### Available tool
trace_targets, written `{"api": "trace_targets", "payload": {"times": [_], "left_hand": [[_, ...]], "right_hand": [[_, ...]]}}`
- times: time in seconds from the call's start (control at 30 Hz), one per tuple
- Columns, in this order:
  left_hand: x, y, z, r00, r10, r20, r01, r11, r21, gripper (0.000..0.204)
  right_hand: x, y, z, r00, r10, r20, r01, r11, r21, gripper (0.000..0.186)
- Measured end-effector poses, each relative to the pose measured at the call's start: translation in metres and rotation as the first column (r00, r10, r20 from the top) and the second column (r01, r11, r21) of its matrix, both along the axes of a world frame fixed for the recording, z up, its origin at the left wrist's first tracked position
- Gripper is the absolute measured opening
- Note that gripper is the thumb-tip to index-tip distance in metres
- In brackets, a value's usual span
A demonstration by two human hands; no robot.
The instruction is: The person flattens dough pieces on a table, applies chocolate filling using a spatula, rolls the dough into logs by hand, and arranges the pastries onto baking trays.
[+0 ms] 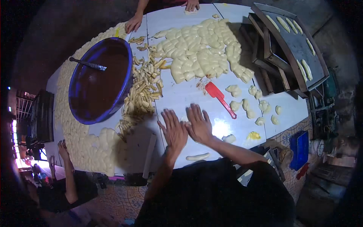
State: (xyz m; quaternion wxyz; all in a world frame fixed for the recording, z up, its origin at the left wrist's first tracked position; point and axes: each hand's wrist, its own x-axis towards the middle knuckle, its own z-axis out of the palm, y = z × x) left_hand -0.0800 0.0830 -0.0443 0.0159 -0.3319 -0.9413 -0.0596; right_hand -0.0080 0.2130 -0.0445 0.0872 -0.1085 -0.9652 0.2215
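My left hand point(174, 128) and my right hand point(199, 125) lie side by side on the white table point(174, 96), fingers stretched out and palms down. A little pale dough point(184, 118) shows between them; how much lies beneath my palms is hidden. Closer to my body is a rolled dough strip point(197, 156). A small dough lump point(229, 139) sits beside my right forearm. Beyond my right hand rests a red spatula point(220, 100), with several loose dough pieces point(250, 109) to its right.
At left stands a blue basin point(130, 72) of brown liquid with a dark-handled tool point(87, 64). Yellowish strips point(145, 85) are heaped beside it. Dough sheets point(200, 49) cover the far table. Stacked metal trays point(302, 49) stand at right. Other people's hands point(133, 23) are at the edges.
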Motion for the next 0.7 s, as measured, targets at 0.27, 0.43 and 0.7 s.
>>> {"api": "trace_targets", "payload": {"times": [0.27, 0.43, 0.7], "left_hand": [[-0.066, 0.012, 0.01, 0.963, -0.17, 0.21, 0.03, 0.841, 0.54, 0.082], [-0.039, -0.013, 0.007, 0.923, -0.285, 0.259, 0.057, 0.767, 0.64, 0.072], [0.06, -0.065, 0.055, 0.623, -0.412, 0.665, -0.124, 0.787, 0.604, 0.049]], "right_hand": [[-0.059, 0.055, 0.012, 0.94, -0.109, -0.322, -0.041, 0.904, -0.426, 0.045], [-0.021, 0.046, 0.008, 0.942, 0.19, -0.276, -0.286, 0.885, -0.368, 0.04], [0.08, 0.038, 0.059, 0.866, 0.5, 0.021, -0.364, 0.658, -0.66, 0.05]]}}
